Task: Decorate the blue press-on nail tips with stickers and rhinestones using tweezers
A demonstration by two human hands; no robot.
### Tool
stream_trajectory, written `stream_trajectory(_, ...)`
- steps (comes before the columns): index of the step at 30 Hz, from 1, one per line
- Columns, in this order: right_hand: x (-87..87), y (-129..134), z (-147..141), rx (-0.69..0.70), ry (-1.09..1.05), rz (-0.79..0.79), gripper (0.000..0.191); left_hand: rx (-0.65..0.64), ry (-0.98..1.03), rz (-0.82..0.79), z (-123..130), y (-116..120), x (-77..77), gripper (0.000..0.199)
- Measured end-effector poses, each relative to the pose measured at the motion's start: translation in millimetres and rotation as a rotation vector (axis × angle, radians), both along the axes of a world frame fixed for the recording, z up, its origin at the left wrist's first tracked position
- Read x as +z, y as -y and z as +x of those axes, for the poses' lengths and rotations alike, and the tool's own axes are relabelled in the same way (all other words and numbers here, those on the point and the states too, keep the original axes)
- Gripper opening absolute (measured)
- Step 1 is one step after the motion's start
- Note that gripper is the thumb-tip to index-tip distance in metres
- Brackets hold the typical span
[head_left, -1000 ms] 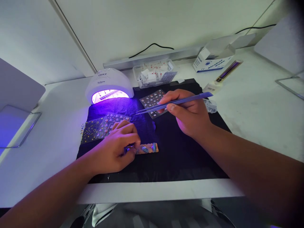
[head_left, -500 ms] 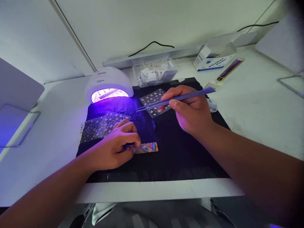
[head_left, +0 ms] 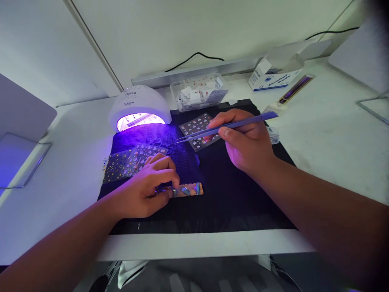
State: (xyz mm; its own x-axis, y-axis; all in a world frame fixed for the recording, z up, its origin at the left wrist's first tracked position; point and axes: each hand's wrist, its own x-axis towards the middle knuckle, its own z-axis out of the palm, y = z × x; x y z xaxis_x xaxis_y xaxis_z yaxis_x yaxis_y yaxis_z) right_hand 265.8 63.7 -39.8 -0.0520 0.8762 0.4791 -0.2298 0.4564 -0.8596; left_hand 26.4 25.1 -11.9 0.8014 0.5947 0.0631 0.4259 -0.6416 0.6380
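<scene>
My right hand (head_left: 247, 142) holds slim tweezers (head_left: 243, 123) in a pinch. Their fine tips point left, apart from the sticker sheets, above the dark mat. On a pinkish strip (head_left: 192, 189) near the front of the mat lie several shiny blue-green fake nails (head_left: 185, 190). My left hand (head_left: 152, 186) is closed over the strip's left part, with thumb and index finger at one fake nail. The curled fingers hide some of that end. Just beyond this hand lie sticker sheets (head_left: 117, 165), and another sticker sheet (head_left: 196, 123) is partly behind my right hand.
A white nail lamp (head_left: 138, 104) glows purple at the back left of the black mat (head_left: 231, 202). Behind the mat stand a clear plastic tub (head_left: 179, 106) with packets and an open alcohol pads box (head_left: 275, 81). A narrow clear case (head_left: 296, 89) lies at the right.
My left fingertips have shifted slightly left, and more of the fake nail beside them shows. My right hand and the tweezers stay nearly still.
</scene>
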Motion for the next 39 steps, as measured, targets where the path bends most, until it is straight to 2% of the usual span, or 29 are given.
stream_trajectory(4, 1.3, 0.1, -0.4, -0.022, 0.009, -0.03, 0.005, 0.008, 0.038, 0.023, -2.4, 1.0, -0.8, 0.018)
stream_trajectory(12, -1.7, 0.3, 2.1, 0.019, -0.025, -0.025, 0.004, 0.128, 0.225, 0.117, -15.2, -0.2, -7.5, 0.007)
stream_trajectory(18, -0.4, -0.4, 0.6, -0.006, -0.041, -0.061, 0.005, 0.033, 0.137, 0.125, -18.3, 3.6, -5.7, 0.014)
stream_trajectory(24, -2.5, -2.3, 2.7, -0.009, -0.01, -0.078, 0.006, 0.021, 0.118, 0.116, -15.5, 7.1, -5.6, 0.02)
stream_trajectory(32, -3.3, -2.3, 1.7, -0.005, -0.014, -0.061, 0.005, 0.031, 0.113, 0.192, -11.0, 6.7, -12.1, 0.018)
stream_trajectory(39, -2.0, -2.4, 0.6, -0.015, -0.009, -0.077, 0.008, 0.01, 0.095, 0.201, -7.4, 6.1, -11.4, 0.018)
